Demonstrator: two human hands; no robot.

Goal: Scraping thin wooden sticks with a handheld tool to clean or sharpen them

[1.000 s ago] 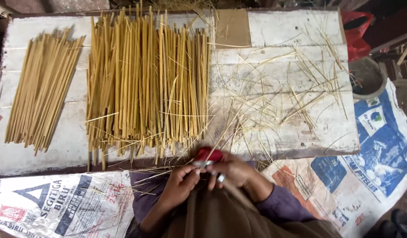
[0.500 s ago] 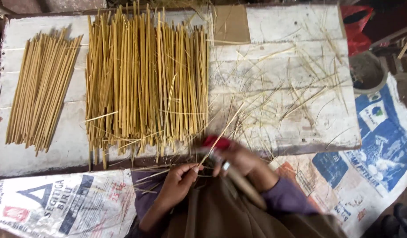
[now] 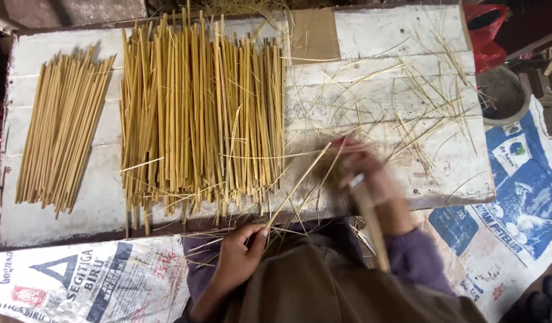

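My left hand pinches the near end of a thin yellow stick that slants up to the right over the front edge of the white wooden board. My right hand, blurred by motion, is over the board near the stick's far end and grips a tool with a pale wooden handle and something red at its top. A wide heap of yellow sticks lies left of the hands. A smaller, neater bundle lies at the far left.
Thin strips and shavings are strewn over the board's right half. A brown cardboard piece lies at the back. Printed sacks cover the floor on both sides. A grey round bowl and a red bag sit at the right.
My right hand has swept up and to the right, away from my lap and over the board, with the tool. My left hand stays low, holding the stick's near end.
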